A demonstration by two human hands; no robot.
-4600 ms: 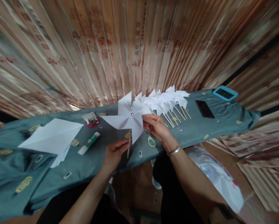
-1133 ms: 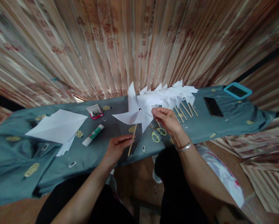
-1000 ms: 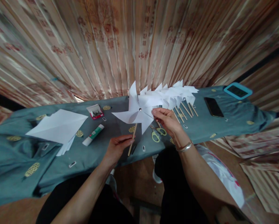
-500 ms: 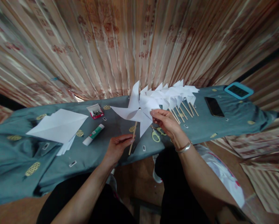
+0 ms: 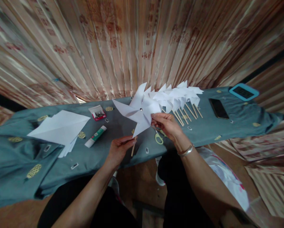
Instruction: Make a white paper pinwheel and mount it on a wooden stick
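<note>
A white paper pinwheel (image 5: 142,115) with a shiny pin at its centre is held up over the cloth-covered table. My left hand (image 5: 119,148) is closed round the lower part of its thin wooden stick (image 5: 133,149); a blade hides the stick's upper part. On the right edge of the wheel, my right hand (image 5: 167,125) pinches a paper blade between thumb and fingers. Yellow-handled scissors (image 5: 159,138) lie beneath the right hand, their blades partly hidden. Just beyond it rests a row of several finished white pinwheels (image 5: 179,96), overlapping, sticks toward me.
To the left lie white paper sheets (image 5: 61,125), a glue stick (image 5: 95,136) and an open red-and-white box (image 5: 98,114) of small metal pins. A black phone (image 5: 218,108) and a blue-framed device (image 5: 243,92) rest at the right. Behind the table (image 5: 118,126) hangs a patterned curtain (image 5: 123,47).
The pinwheel's blades have turned clockwise, and the lowest one has swung left across the stick. My right hand has shifted slightly left and down, while my left hand keeps its place.
</note>
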